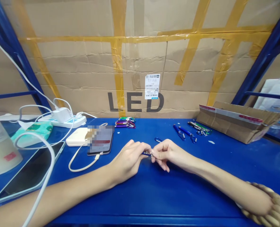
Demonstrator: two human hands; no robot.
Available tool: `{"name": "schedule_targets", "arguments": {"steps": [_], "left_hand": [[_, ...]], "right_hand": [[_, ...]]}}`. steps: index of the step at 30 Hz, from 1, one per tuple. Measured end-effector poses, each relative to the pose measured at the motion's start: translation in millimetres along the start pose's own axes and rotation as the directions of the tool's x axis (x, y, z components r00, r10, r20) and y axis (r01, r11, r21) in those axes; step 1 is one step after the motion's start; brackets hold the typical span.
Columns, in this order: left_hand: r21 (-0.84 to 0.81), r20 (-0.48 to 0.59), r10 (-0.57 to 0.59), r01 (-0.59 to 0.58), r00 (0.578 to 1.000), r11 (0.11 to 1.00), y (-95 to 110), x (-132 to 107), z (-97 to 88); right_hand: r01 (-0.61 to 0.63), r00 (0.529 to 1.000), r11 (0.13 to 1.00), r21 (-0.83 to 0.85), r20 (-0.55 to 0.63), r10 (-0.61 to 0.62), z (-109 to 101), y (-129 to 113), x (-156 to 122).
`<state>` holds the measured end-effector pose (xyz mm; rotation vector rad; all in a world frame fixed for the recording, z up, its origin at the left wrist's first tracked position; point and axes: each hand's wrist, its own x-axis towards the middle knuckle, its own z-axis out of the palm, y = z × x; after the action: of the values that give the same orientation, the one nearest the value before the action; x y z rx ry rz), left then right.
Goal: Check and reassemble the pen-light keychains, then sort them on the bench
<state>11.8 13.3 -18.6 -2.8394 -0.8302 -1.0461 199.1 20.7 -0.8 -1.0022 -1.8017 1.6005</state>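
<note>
My left hand [131, 157] is closed around a slim blue keychain flashlight [146, 153], most of it hidden by the fingers. At its silvery end, my right hand [164, 153] pinches with thumb and forefinger, so the two hands nearly touch. Just behind the right fingers shows a blue carabiner clip [157, 139]; whether it hangs from the held piece or lies on the table, I cannot tell. Farther right lie blue keychain flashlights [188, 135] with clips. Beyond my left hand sits a stack of purple, red, blue and green ones [125, 123].
Black and green flashlights [199, 128] lie near an open cardboard box [232, 121]. On the left are a charging phone [102, 142], a white power bank [77, 137], another phone [33, 171], a power strip [80, 120], loose cables and a bottle [1, 148]. A large carton [83, 75] stands behind.
</note>
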Motion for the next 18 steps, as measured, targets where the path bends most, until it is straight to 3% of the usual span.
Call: {"name": "schedule_targets", "arguments": {"steps": [3, 6, 13, 18], "left_hand": [[0.032, -0.031, 0.008, -0.007, 0.999, 0.999, 0.4, 1.7, -0.6], [0.001, -0.015, -0.045, 0.045, 0.999, 0.999, 1.1, 4.3, -0.6], [-0.212, 0.040, -0.257, 0.260, 0.966, 0.942, -0.1, 7.9, 0.7], [-0.355, 0.078, -0.333, 0.338, 0.940, 0.871, -1.6, 9.9, 1.3]], "right_hand": [[-0.137, 0.988, 0.928, 0.345, 0.115, 0.103, -0.8, -1.5, 1.9], [-0.182, 0.981, 0.880, 0.438, 0.139, 0.134, -1.3, -2.2, 3.0], [-0.113, 0.994, 0.947, 0.300, 0.041, 0.106, 0.2, -0.8, 5.1], [-0.012, 0.993, 1.000, -0.001, -0.114, 0.012, 2.2, 1.1, 8.6]]}}
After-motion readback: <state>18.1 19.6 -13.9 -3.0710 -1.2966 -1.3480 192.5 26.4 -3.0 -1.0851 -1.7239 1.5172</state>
